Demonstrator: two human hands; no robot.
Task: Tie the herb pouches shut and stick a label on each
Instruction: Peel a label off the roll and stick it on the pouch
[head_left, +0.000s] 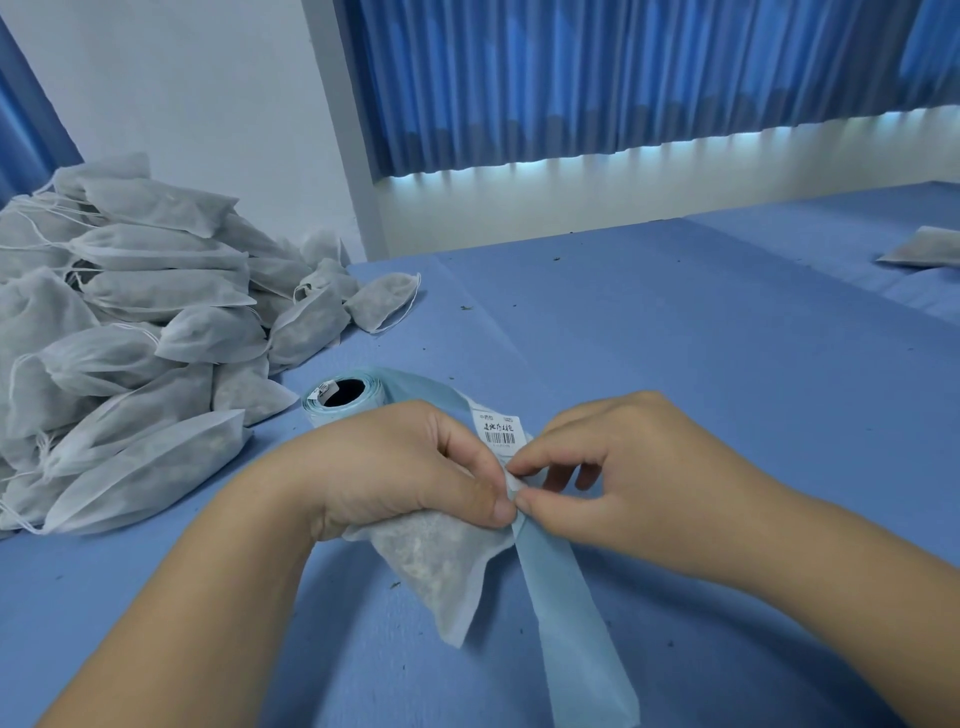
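Note:
A white herb pouch (441, 566) lies on the blue table (701, 364) in front of me. My left hand (410, 462) grips its gathered neck, thumb pressed on the fabric. My right hand (613, 467) pinches the same neck from the right between thumb and forefinger. A roll of labels (343, 395) sits just behind my left hand. Its pale blue backing strip (571, 618) runs under my hands toward me. One white barcode label (498, 428) shows on the strip between my hands.
A large heap of white pouches with drawstrings (130, 332) fills the left of the table. One more pouch (919, 249) lies at the far right. Small herb crumbs dot the blue cloth. Blue curtains hang behind.

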